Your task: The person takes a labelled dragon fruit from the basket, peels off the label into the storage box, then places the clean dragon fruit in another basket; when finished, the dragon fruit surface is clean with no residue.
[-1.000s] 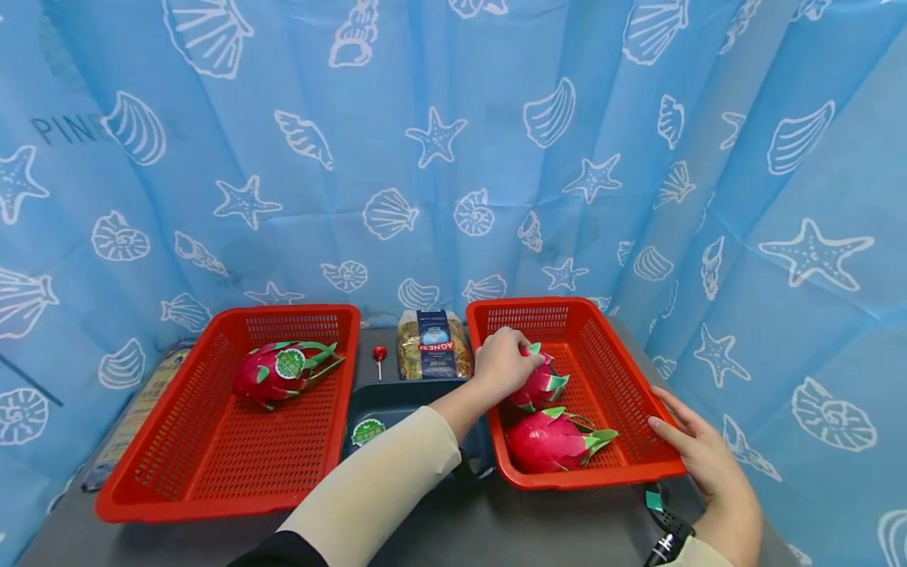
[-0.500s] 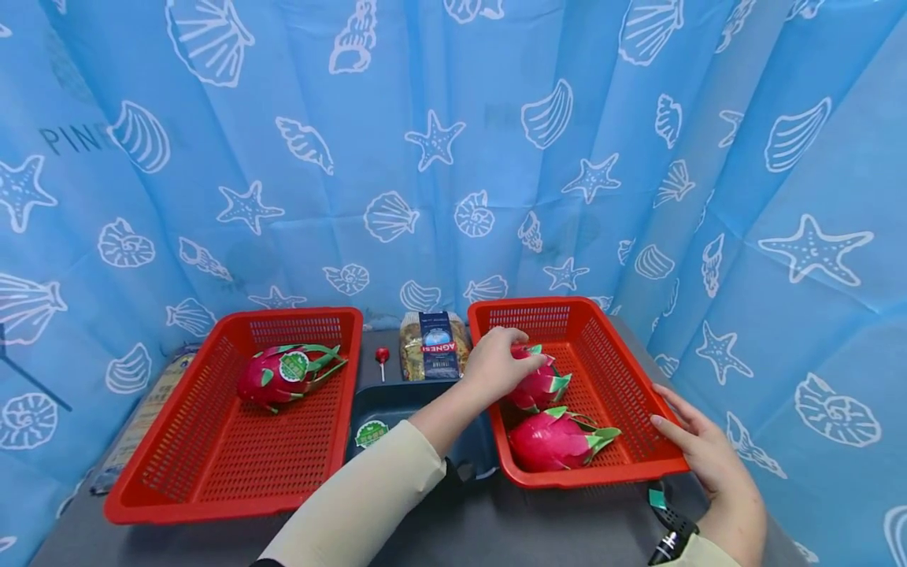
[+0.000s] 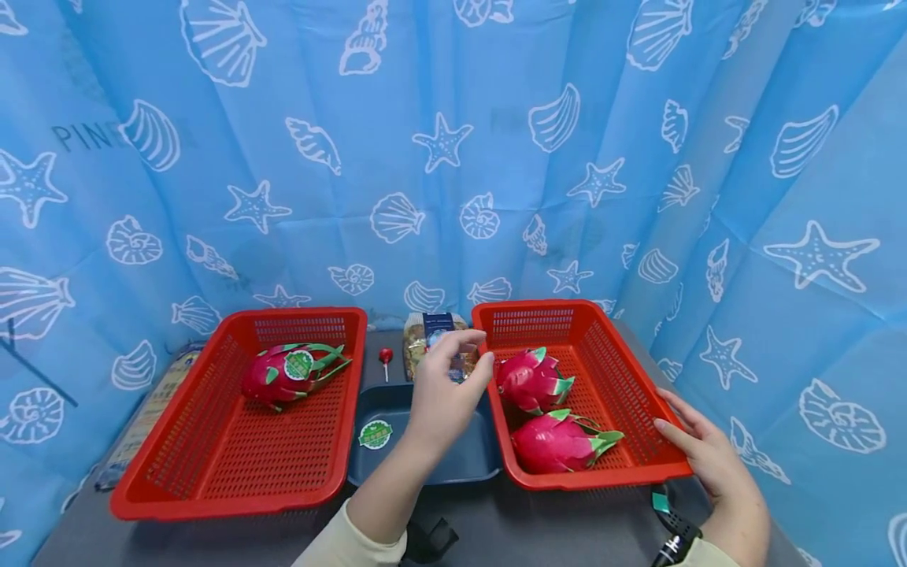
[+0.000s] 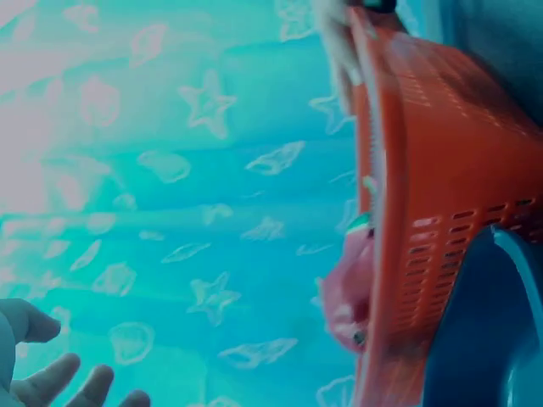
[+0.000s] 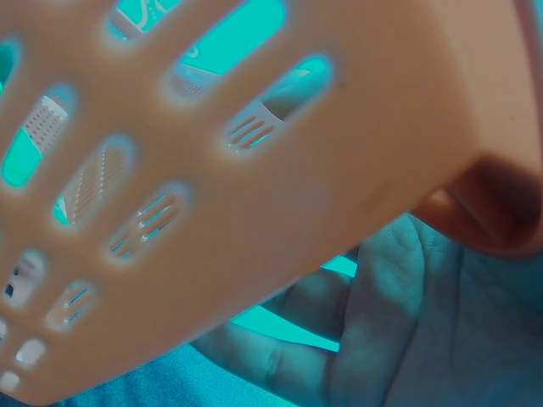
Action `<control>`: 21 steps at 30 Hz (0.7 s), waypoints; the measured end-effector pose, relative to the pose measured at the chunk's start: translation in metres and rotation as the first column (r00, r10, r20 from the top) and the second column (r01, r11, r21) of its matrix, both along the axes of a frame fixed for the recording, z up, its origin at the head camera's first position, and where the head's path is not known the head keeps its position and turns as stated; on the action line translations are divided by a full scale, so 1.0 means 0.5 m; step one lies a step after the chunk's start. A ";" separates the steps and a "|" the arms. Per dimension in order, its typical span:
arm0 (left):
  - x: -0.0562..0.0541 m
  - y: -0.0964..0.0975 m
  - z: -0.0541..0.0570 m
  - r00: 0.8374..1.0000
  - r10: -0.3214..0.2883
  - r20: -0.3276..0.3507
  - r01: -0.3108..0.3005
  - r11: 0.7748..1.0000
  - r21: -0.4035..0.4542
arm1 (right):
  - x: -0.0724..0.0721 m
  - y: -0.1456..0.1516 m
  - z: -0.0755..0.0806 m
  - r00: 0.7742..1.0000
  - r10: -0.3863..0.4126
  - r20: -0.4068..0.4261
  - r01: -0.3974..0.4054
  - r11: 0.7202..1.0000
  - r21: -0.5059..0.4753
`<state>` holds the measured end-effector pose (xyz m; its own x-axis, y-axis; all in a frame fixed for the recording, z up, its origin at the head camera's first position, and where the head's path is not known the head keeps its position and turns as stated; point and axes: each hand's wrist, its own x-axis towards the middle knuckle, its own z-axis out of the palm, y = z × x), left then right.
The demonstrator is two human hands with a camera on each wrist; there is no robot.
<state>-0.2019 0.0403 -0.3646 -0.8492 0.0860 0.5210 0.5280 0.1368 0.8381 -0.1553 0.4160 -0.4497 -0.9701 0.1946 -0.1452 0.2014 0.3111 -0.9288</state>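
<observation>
My left hand (image 3: 446, 386) hovers above the dark blue tray (image 3: 464, 461), thumb and index finger apart with nothing between them. In the left wrist view, the fingers (image 4: 64, 381) are spread in the lower-left corner. On the right, my right hand (image 3: 716, 461) grips the near right rim of the right red basket (image 3: 627, 362), with its thumb over the edge. The right wrist view has fingers (image 5: 271, 365) under the basket wall. Two dragon fruits lie along the left side of this basket, one farther back (image 3: 534, 382) and one nearer (image 3: 560, 441).
Another red basket (image 3: 248, 472) stands at left, holding a dragon fruit (image 3: 290, 374) with a green label. A red lollipop (image 3: 386, 357) and a pasta bag (image 3: 418, 339) lie at the back. A long packet (image 3: 152, 417) lies left of the left basket. A blue curtain (image 3: 439, 220) hangs behind.
My left hand has let go of the back dragon fruit and moved left, out of the right basket, over the tray. The right hand has stayed at the rim.
</observation>
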 end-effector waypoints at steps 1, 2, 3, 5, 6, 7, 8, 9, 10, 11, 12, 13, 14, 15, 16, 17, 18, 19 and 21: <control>0.009 -0.012 0.000 0.999 0.025 -0.025 -0.024 1.000 0.010 | 0.000 0.000 -0.001 1.000 0.003 -0.001 -0.003 1.000 -0.001; 0.017 -0.025 0.000 0.997 0.052 -0.049 -0.052 0.999 0.016 | 0.000 0.001 -0.001 1.000 0.005 -0.002 -0.005 1.000 -0.002; 0.026 -0.037 0.001 0.994 0.077 -0.071 -0.076 0.997 0.026 | -0.001 0.001 -0.002 1.000 0.007 -0.003 -0.007 1.000 -0.005; 0.041 -0.064 0.002 0.985 0.133 -0.110 -0.129 0.991 0.044 | 0.000 0.003 -0.003 1.000 0.010 -0.006 -0.010 1.000 -0.015; 0.047 -0.078 0.003 0.979 0.160 -0.127 -0.155 0.987 0.050 | 0.000 0.004 -0.003 1.000 0.012 -0.007 -0.012 1.000 -0.020; 0.053 -0.094 0.005 0.971 0.188 -0.146 -0.182 0.982 0.051 | 0.000 0.005 -0.003 1.000 0.013 -0.006 -0.013 1.000 -0.029; 0.058 -0.109 0.007 0.962 0.217 -0.167 -0.210 0.976 0.054 | 0.001 0.006 -0.002 1.000 0.015 -0.005 -0.015 0.999 -0.034; 0.063 -0.126 0.009 0.951 0.244 -0.188 -0.237 0.970 0.059 | 0.001 0.006 -0.001 1.000 0.018 -0.003 -0.018 0.999 -0.040; 0.066 -0.145 0.013 0.940 0.273 -0.207 -0.264 0.962 0.069 | 0.002 0.007 -0.001 1.000 0.019 0.000 -0.019 0.999 -0.046; 0.069 -0.164 0.016 0.926 0.299 -0.231 -0.287 0.954 0.084 | 0.002 0.007 0.000 1.000 0.020 0.003 -0.019 0.999 -0.050; 0.071 -0.185 0.020 0.911 0.328 -0.249 -0.310 0.944 0.109 | 0.002 0.007 0.001 1.000 0.022 0.008 -0.021 0.998 -0.054; 0.074 -0.206 0.024 0.894 0.363 -0.261 -0.338 0.931 0.138 | 0.002 0.007 0.001 1.000 0.024 0.011 -0.023 0.998 -0.056; 0.075 -0.228 0.027 0.877 0.398 -0.270 -0.361 0.915 0.178 | 0.002 0.007 0.002 0.999 0.028 0.014 -0.028 0.998 -0.056; 0.077 -0.251 0.030 0.857 0.436 -0.274 -0.386 0.896 0.217 | 0.001 0.006 0.003 0.999 0.030 0.017 -0.029 0.998 -0.056; 0.077 -0.275 0.031 0.839 0.473 -0.270 -0.410 0.875 0.258 | 0.000 0.006 0.003 0.999 0.031 0.019 -0.029 0.998 -0.056; 0.077 -0.299 0.031 0.818 0.509 -0.268 -0.435 0.852 0.291 | -0.001 0.006 0.004 0.999 0.031 0.020 -0.029 0.998 -0.057; 0.077 -0.322 0.031 0.798 0.549 -0.250 -0.472 0.826 0.308 | -0.001 0.006 0.005 0.999 0.032 0.022 -0.031 0.998 -0.058; 0.077 -0.347 0.029 0.776 0.584 -0.237 -0.508 0.802 0.315 | -0.002 0.006 0.006 0.999 0.032 0.022 -0.031 0.998 -0.056; 0.075 -0.398 0.024 0.727 0.650 -0.219 -0.582 0.754 0.304 | -0.003 0.005 0.007 0.999 0.033 0.022 -0.032 0.998 -0.061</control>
